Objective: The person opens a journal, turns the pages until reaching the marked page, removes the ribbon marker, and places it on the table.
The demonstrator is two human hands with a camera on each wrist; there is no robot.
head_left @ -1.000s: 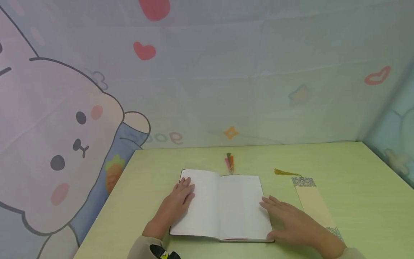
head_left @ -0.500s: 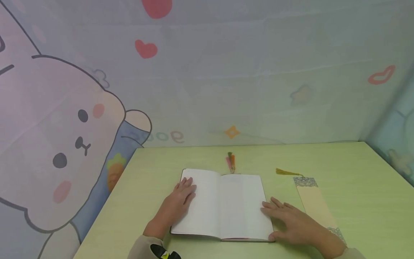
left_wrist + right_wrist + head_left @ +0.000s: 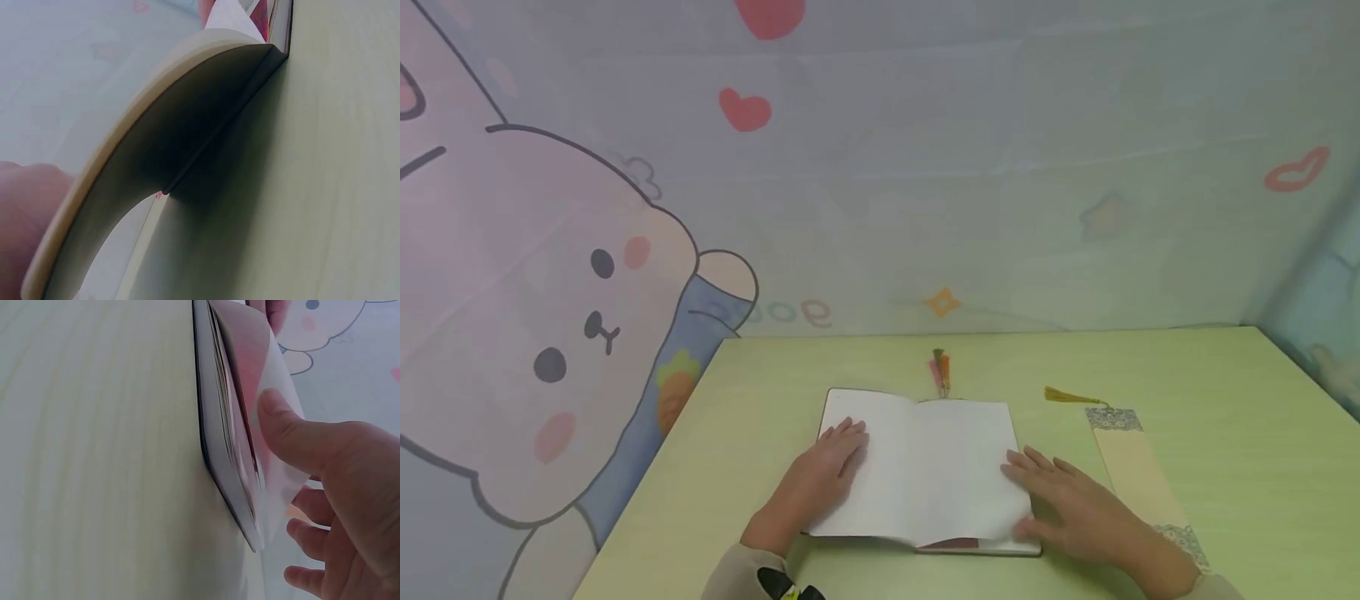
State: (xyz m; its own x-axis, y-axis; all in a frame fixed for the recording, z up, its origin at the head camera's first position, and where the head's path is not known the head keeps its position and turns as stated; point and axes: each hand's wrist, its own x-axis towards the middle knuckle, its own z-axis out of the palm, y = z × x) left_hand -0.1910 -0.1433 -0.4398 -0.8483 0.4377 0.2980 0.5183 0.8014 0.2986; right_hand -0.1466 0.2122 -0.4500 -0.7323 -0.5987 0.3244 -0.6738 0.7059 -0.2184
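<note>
A notebook (image 3: 962, 475) lies open on blank white pages on the table. My left hand (image 3: 820, 475) rests flat on the left page, fingers over its outer part. At the right edge, my right hand (image 3: 1075, 500) holds the right page (image 3: 284, 419) by its outer edge, thumb near the lower corner. That page's lower edge bows up, and a reddish sheet shows beneath it. In the left wrist view the left cover (image 3: 162, 125) curves up off the table. Several coloured tassels (image 3: 940, 371) stick out at the notebook's top edge.
A cream bookmark (image 3: 1138, 475) with patterned ends and a gold tassel (image 3: 1071, 396) lies right of the notebook, partly behind the right forearm. The pale green table (image 3: 760, 375) ends at a cartoon-printed cloth (image 3: 880, 208).
The right page's lower edge has lifted, uncovering a reddish strip. My right thumb has moved slightly inward over the page. My left hand stays on the left page. The head view has shifted slightly.
</note>
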